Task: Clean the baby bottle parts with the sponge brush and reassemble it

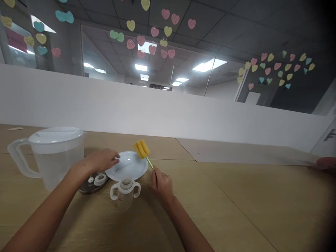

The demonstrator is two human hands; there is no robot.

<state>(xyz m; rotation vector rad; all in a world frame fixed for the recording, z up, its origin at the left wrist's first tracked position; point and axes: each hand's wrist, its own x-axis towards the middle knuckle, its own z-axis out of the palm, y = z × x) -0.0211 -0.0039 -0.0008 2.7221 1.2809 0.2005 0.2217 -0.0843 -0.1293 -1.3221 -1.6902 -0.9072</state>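
Note:
My right hand (pixel 163 183) is closed around the thin green handle of a bottle brush (pixel 142 149). Its yellow sponge head points up and left, above the right rim of a white bowl (pixel 110 174). Over the bowl's left edge hovers my left hand (pixel 103 160), fingers loosely bent and apart, with nothing visible in them. A thin dark line crosses the inside of the bowl; I cannot make out what it is. In front of the bowl stands a clear baby bottle (pixel 125 200) with two white handles, its mouth uncovered. Beneath my left wrist, a dark round tray (pixel 90 188) carries small white bottle parts (pixel 100 180).
A large translucent pitcher (pixel 59 159) with a lid stands at the left, close to my left forearm. Behind the wooden table (pixel 236 196) runs a low white wall (pixel 157 115) with glass above it. A reddish object (pixel 326 162) sits at the far right edge.

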